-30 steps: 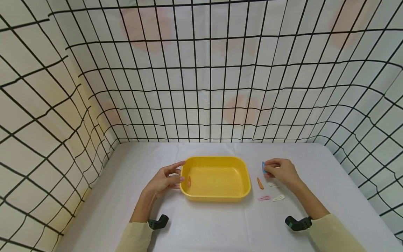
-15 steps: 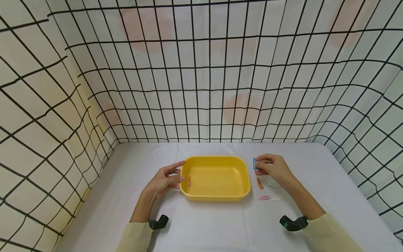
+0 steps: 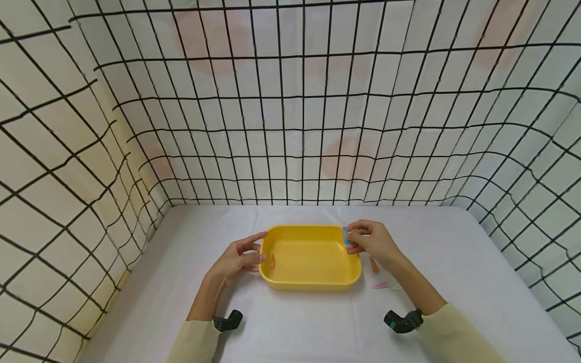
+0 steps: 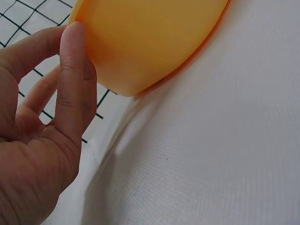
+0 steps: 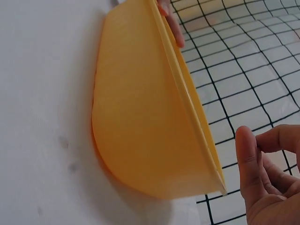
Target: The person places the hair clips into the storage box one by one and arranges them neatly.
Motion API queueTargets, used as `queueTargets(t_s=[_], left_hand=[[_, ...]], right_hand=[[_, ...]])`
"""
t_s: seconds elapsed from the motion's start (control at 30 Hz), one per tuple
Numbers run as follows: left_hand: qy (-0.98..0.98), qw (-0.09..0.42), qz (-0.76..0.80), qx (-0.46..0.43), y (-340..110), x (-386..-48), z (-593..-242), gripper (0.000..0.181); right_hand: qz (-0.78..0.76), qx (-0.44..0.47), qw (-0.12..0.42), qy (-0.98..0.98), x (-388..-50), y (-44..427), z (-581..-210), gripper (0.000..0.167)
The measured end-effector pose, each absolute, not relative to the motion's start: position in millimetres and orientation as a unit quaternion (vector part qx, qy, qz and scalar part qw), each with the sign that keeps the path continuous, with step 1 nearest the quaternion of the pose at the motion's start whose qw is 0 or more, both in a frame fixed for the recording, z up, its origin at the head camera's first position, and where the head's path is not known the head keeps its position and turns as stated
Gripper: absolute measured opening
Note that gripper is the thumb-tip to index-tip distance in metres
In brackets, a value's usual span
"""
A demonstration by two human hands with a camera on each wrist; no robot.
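Head view: the right hand (image 3: 371, 241) pinches a slim blue hair clip (image 3: 346, 236) at the right rim of the yellow rectangular plastic tray (image 3: 310, 264), its long axis running near-to-far; the tray's floor lies leftward.

Left wrist view: the left hand (image 4: 49, 110), farther from the clip, grips the opposite rim.

Right wrist view: thumb and forefinger meet; the clip cannot be made out.

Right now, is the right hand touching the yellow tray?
Apart. The right wrist view shows it: the black grid behind is visible in a gap between the right hand and the yellow tray.
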State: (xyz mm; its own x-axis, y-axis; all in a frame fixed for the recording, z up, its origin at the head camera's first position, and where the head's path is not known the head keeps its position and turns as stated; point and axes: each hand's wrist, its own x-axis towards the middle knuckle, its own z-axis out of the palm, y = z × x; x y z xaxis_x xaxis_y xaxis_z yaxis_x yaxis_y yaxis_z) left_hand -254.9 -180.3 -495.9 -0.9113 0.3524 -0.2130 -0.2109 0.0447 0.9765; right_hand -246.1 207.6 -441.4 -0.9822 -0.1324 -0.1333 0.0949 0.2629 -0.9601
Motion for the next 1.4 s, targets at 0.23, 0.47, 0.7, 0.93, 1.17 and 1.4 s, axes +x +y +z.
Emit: queueTargets(t_s=[0.23,0.47,0.7,0.93,1.17,1.4], left_hand=[[0.694,0.204,0.688,0.053,-184.6,-253.8,-499.2,0.071],[0.695,0.204,0.687,0.056,-183.1,-254.3,-498.4,0.07],[0.691,0.202,0.692,0.048,-181.9,-254.4,-494.4,0.07],[0.688,0.206,0.694,0.048,-182.1,-253.7,-496.1,0.071],[0.688,0.209,0.693,0.054,-182.0,-253.9,-497.4,0.072],[0.685,0.213,0.694,0.06,-182.1,-255.7,-498.5,0.072]], right_hand=[[-0.614,-0.029,0.109,0.781,-247.9,182.4,-446.0,0.029],[-0.614,-0.055,0.124,0.778,-250.2,160.5,-448.5,0.026],[-0.615,-0.061,0.139,0.774,-254.9,142.0,-457.9,0.027],[-0.597,-0.041,0.153,0.786,-252.4,117.7,-457.8,0.023],[-0.573,-0.007,0.167,0.802,-254.0,95.5,-462.8,0.018],[-0.565,-0.015,0.177,0.806,-256.8,80.3,-466.5,0.015]])
